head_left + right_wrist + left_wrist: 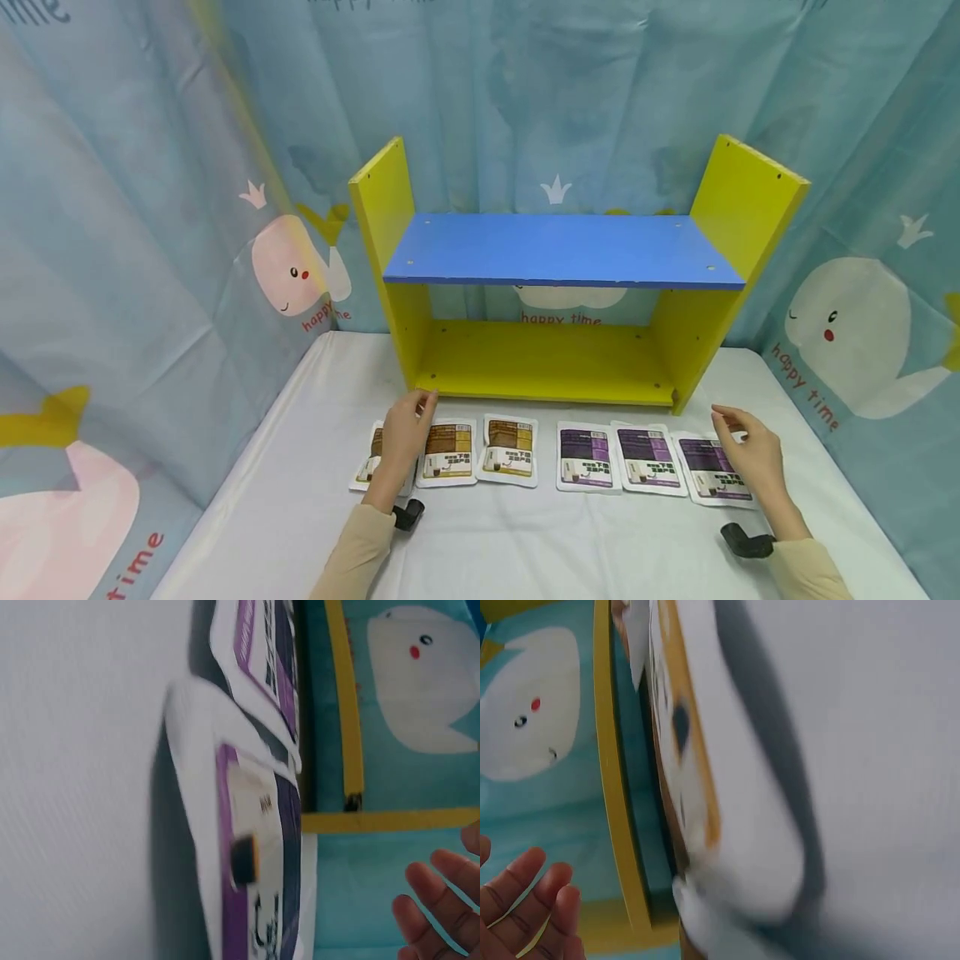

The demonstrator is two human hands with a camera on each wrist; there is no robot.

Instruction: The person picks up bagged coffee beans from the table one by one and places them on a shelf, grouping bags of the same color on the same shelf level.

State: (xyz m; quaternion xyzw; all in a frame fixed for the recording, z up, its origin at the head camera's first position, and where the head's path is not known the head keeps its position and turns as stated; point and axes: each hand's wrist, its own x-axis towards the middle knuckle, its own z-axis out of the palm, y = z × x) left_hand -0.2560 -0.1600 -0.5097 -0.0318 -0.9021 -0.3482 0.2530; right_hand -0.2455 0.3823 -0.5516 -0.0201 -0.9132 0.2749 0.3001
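In the head view my left hand (405,429) hovers over the leftmost brown-and-white packet (371,467), partly hiding it. Two more brown packets, one in the middle (448,454) and one on the right (510,450), lie beside it. My right hand (752,454) is above the outer edge of the rightmost purple-and-white packet (708,471). Two other purple packets, the near-centre one (585,457) and its neighbour (648,458), lie to its left. Both wrist views show relaxed, slightly bent fingers (536,907) with nothing held.
Behind the packets stands a shelf with yellow sides, a blue upper board (562,246) and a yellow lower board (540,358). A white cloth (555,542) covers the table. Blue printed curtains (525,100) surround it at the back and sides.
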